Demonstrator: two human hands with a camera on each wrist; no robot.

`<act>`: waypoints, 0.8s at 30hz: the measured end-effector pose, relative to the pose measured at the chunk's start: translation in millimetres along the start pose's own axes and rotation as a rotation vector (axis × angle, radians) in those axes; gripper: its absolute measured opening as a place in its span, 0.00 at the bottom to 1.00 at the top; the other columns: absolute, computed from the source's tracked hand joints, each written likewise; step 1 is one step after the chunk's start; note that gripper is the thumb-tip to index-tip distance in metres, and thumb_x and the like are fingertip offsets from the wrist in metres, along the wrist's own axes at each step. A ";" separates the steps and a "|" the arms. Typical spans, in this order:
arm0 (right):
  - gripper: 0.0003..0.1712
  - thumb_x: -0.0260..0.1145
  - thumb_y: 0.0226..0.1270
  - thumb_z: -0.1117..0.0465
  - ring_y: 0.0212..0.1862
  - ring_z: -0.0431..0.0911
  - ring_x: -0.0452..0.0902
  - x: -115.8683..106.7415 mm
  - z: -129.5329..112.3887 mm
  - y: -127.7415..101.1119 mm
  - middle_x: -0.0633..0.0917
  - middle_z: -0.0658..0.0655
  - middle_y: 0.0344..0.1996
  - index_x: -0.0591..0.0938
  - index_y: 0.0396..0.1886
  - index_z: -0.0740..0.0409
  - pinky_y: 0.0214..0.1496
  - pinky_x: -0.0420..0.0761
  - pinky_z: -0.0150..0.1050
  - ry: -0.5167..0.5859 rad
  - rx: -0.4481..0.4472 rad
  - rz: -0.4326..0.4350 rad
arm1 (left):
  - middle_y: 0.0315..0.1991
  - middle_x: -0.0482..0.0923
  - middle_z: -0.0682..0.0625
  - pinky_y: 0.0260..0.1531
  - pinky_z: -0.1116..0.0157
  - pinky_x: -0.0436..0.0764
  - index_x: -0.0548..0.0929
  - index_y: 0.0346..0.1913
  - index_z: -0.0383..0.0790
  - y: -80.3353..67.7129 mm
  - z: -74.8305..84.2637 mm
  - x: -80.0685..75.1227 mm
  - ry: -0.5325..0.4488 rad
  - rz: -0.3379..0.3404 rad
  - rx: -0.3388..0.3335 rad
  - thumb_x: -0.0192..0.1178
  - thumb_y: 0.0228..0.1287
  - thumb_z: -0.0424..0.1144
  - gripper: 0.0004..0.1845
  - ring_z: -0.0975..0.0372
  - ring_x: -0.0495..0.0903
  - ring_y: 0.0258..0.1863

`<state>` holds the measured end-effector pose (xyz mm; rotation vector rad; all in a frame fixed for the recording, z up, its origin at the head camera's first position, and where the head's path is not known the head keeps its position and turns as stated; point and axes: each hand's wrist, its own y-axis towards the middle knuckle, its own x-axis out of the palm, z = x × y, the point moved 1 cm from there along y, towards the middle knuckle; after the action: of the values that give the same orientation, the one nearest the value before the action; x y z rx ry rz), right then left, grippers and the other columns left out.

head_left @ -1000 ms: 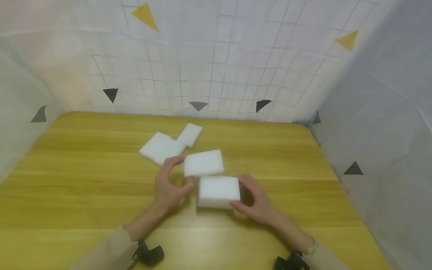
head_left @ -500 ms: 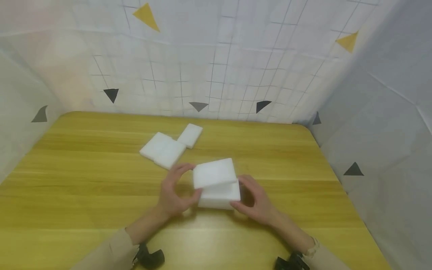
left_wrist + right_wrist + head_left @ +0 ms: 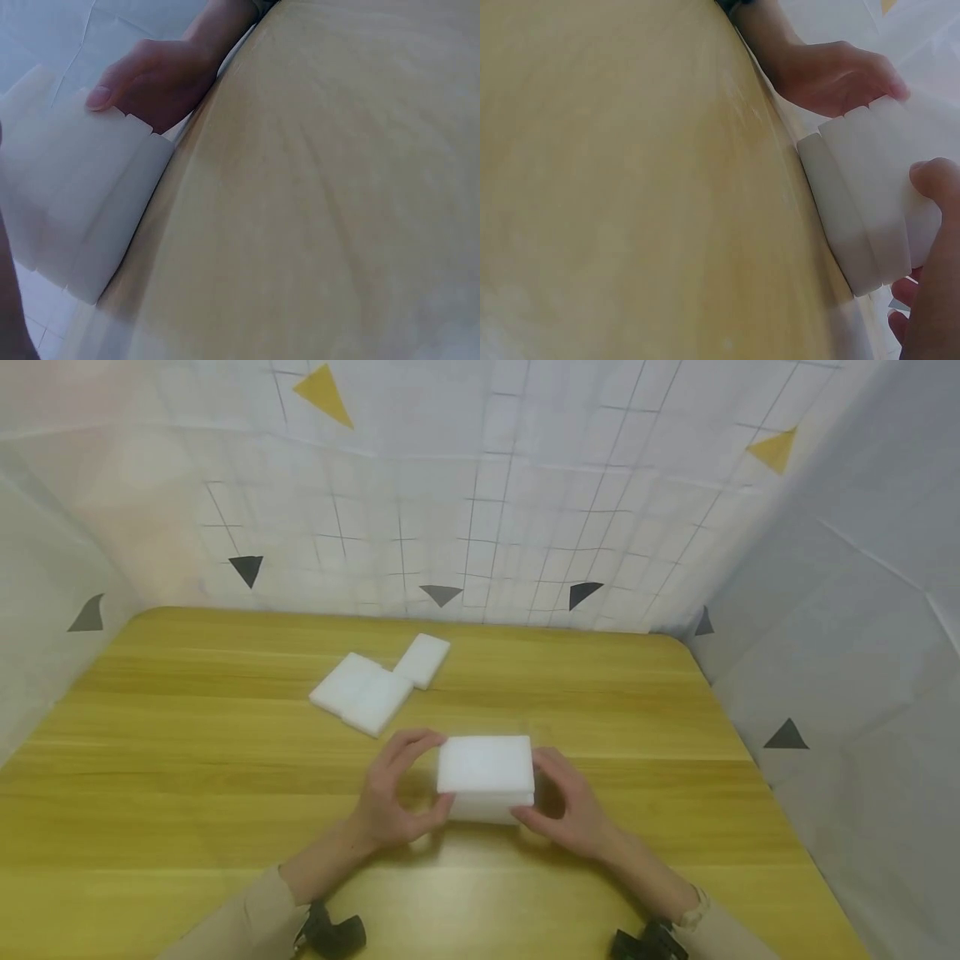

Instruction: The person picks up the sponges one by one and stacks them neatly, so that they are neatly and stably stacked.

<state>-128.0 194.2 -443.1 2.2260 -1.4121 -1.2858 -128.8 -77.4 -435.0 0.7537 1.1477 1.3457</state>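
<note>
A stack of white sponge blocks point(image 3: 489, 810) stands on the wooden table, several layers high in the wrist views. My left hand point(image 3: 392, 797) pinches the top sponge point(image 3: 486, 763) by its left end, thumb at the near edge and fingers at the far edge. That sponge lies squarely over the ones below. On the other side, my right hand point(image 3: 573, 810) grips the stack by its right end, its thumb on the near face. In the right wrist view, the right thumb point(image 3: 934, 180) presses against the stack's side point(image 3: 855, 199).
Behind and to the left, flat white sponges point(image 3: 360, 692) lie edge to edge, with a smaller-looking one point(image 3: 422, 660) touching their corner. A white sheet with grid lines and triangles point(image 3: 441, 595) hangs behind the table point(image 3: 637, 710).
My left hand has brought its sponge right and toward me, turning it level, and set it on top of the stack. My right hand has stayed at the stack's right end.
</note>
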 end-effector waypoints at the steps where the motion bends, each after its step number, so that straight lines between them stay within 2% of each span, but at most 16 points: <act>1: 0.36 0.76 0.58 0.56 0.56 0.45 0.75 0.0 0.0 0.0 0.80 0.56 0.56 0.75 0.66 0.56 0.62 0.73 0.32 0.001 -0.001 -0.001 | 0.46 0.80 0.32 0.60 0.67 0.78 0.79 0.50 0.19 0.1 0.1 0.0 0.002 -0.003 0.004 0.67 0.57 0.44 0.29 0.47 0.80 0.46; 12: 0.37 0.76 0.58 0.58 0.57 0.46 0.75 0.7 0.5 -0.6 0.80 0.56 0.57 0.74 0.67 0.58 0.63 0.74 0.32 0.011 -0.001 -0.011 | 0.46 0.79 0.35 0.57 0.67 0.79 0.79 0.51 0.22 0.3 0.0 0.6 0.011 -0.057 0.005 0.66 0.58 0.47 0.29 0.48 0.80 0.45; 24: 0.35 0.76 0.58 0.57 0.55 0.45 0.75 1.4 2.8 -2.3 0.80 0.55 0.55 0.75 0.66 0.56 0.62 0.74 0.32 -0.002 0.010 -0.010 | 0.48 0.80 0.36 0.60 0.68 0.77 0.79 0.55 0.23 -1.8 -0.4 0.6 -0.012 -0.093 -0.056 0.67 0.60 0.49 0.31 0.49 0.80 0.47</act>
<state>-128.5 195.0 -446.9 2.2415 -1.4133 -1.2866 -128.7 -77.1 -436.9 0.6592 1.1181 1.2884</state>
